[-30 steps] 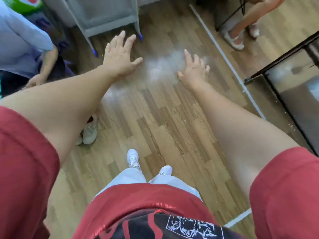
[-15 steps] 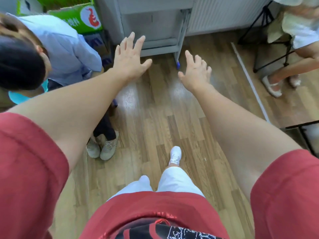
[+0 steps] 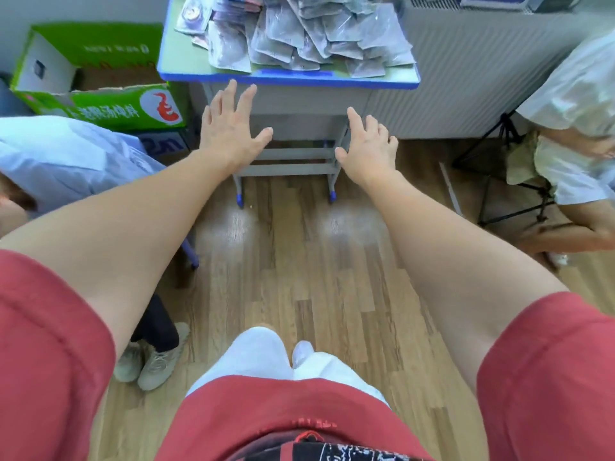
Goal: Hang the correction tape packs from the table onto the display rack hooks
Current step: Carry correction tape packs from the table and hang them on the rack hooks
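Both hands reach forward at the middle of the frame with fingers spread wide and holding nothing: the left hand [image 3: 233,128] in front of the counter's [image 3: 186,66] blue front edge, the right hand [image 3: 369,144] lower, beside its right leg. The correction tape packs [image 3: 306,34] lie in a loose overlapping heap on the counter at the top centre, apart from both hands. A green cardboard box [image 3: 100,94] stands at the upper left, next to the counter.
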Tool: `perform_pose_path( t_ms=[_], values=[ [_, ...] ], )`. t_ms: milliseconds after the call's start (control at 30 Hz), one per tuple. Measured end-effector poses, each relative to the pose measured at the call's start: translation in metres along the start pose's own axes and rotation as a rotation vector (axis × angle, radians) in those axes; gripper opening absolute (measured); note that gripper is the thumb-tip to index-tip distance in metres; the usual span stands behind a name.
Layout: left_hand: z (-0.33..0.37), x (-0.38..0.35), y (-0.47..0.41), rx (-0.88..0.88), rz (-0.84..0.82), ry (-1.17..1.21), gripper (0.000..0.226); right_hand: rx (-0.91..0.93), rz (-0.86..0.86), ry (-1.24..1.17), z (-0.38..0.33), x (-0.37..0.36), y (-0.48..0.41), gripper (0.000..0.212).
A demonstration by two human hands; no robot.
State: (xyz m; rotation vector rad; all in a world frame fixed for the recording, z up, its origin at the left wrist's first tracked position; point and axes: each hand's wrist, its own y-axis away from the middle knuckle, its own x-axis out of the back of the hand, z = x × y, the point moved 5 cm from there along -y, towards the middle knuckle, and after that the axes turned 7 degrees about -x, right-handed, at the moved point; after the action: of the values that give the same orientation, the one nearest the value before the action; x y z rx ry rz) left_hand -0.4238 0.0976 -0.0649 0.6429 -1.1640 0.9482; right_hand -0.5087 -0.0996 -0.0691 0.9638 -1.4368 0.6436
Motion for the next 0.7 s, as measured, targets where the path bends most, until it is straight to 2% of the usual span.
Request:
perform_pose_path(
  t_ms=[267,533,700],
  values=[
    [-0.045,0.014,-0.138,0.046,0.031,-0.007,0.070,0.039,0.014,-0.016,-0.047,0.023,-0.134,0.068],
    [-0.090,0.049,-0.292,0.032,0.068,0.011,0.070,0.000,0.058,-0.055,-0.106,0.064,-0.273,0.068],
    [-0.104,0.046,-0.352,0.023,0.052,0.006,0.070,0.007,0.041,-0.088,-0.123,0.066,-0.329,0.068]
  ],
)
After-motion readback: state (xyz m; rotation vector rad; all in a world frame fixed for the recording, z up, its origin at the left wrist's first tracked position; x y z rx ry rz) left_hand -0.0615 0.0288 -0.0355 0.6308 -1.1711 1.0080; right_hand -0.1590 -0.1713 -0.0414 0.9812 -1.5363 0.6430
